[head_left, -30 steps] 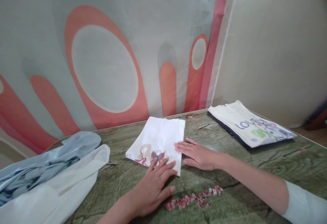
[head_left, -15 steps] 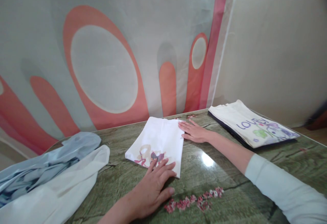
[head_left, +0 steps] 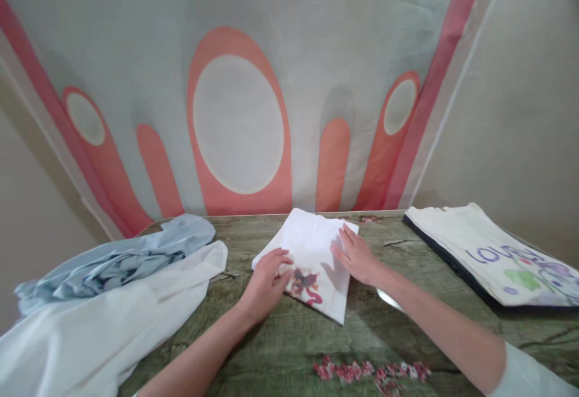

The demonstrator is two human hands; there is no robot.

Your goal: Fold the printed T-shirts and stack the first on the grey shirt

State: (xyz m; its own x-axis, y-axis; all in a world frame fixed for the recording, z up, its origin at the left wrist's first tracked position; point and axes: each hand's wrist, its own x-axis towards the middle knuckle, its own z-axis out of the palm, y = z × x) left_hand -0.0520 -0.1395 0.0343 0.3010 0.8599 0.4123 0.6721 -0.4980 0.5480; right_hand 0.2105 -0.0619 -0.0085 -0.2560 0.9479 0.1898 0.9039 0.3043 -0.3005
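Note:
A folded white garment [head_left: 312, 249] with a pink and purple print lies on the green wood-patterned table [head_left: 289, 349], near the wall. My left hand [head_left: 266, 279] rests on its left part, fingers curled down onto the cloth beside the print. On the garment's right part lies my right hand [head_left: 355, 255], flat with fingers stretched out. Neither hand lifts any cloth.
A heap of loose pale blue [head_left: 122, 258] and white cloth [head_left: 104, 324] covers the table's left side. At the right lies a stack of folded garments [head_left: 493, 258], the top one printed with purple lettering. A pink flower pattern [head_left: 371, 373] marks the table's near edge. A painted wall stands behind.
My view has turned left. My left hand slid from the garment's near corner up onto its left part. From the far right edge, my right hand came onto the cloth.

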